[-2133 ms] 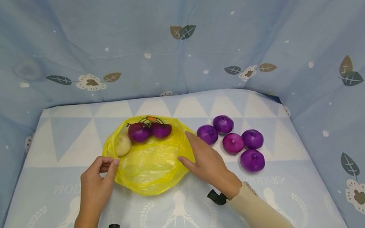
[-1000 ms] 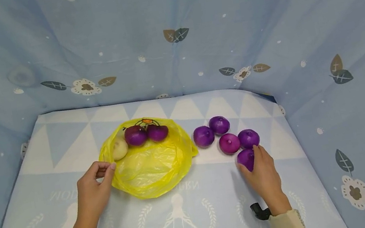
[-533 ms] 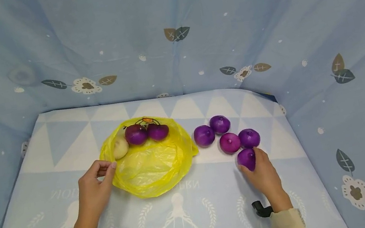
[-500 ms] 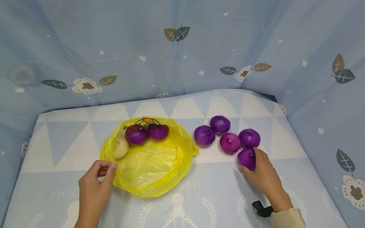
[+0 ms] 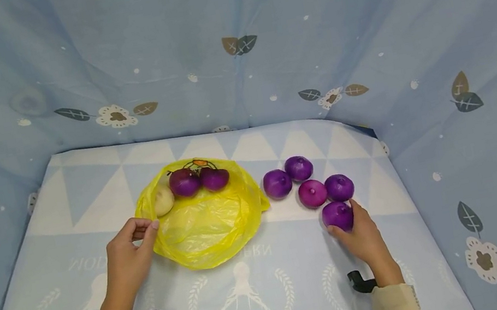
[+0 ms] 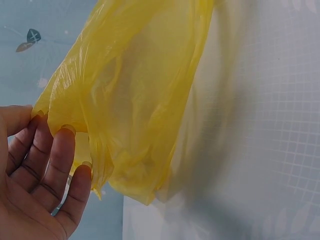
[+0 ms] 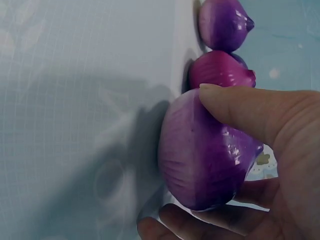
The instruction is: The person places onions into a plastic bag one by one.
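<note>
My left hand (image 5: pixel 130 253) pinches the left rim of a yellow plastic bag (image 5: pixel 207 234), its mouth spread wide; in the left wrist view the thin film (image 6: pixel 145 100) passes between thumb and fingers. Inside the bag, at the back, lie two purple onions (image 5: pixel 185 183) and a pale yellow round vegetable (image 5: pixel 164 200). At the right, my right hand (image 5: pixel 361 232) holds the nearest purple onion (image 5: pixel 337 215) of a loose group. The right wrist view shows the thumb across this onion (image 7: pixel 195 155) and the fingers curled round its other side.
Several more purple onions stand close by: one (image 5: pixel 277 184) beside the bag, one (image 5: pixel 298 168) behind, a pinker one (image 5: pixel 312 194) and another (image 5: pixel 339 187) just past my right hand. Blue patterned curtains (image 5: pixel 187 33) rise at the table's back and sides.
My right hand has left the bag's right rim, moved right and closed round the nearest onion. It has lately shifted slightly right. The left hand stays at the bag's rim.
</note>
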`<state>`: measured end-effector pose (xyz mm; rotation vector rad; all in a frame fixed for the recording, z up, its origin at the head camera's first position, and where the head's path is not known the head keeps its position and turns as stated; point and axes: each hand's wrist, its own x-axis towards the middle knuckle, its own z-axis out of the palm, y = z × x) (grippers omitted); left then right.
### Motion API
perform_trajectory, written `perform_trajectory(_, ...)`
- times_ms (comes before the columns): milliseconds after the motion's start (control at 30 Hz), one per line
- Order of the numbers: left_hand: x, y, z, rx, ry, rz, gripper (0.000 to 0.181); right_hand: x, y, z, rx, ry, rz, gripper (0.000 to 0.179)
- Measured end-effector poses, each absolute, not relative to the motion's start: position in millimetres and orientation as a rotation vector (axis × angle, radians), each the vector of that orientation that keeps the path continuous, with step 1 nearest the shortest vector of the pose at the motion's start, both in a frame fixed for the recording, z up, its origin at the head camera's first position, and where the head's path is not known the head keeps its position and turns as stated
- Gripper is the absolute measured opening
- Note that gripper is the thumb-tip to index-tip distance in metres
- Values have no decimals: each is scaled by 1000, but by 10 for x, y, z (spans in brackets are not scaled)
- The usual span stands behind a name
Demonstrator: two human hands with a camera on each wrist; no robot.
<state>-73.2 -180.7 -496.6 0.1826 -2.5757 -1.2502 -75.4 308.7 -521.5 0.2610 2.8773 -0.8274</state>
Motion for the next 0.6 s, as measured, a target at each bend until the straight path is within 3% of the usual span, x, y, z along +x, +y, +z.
perform_trajectory(600, -734, -1807, -4967, 172, -2570, -1248, 18, -742, 3139, -5222, 264, 2839, -837, 87)
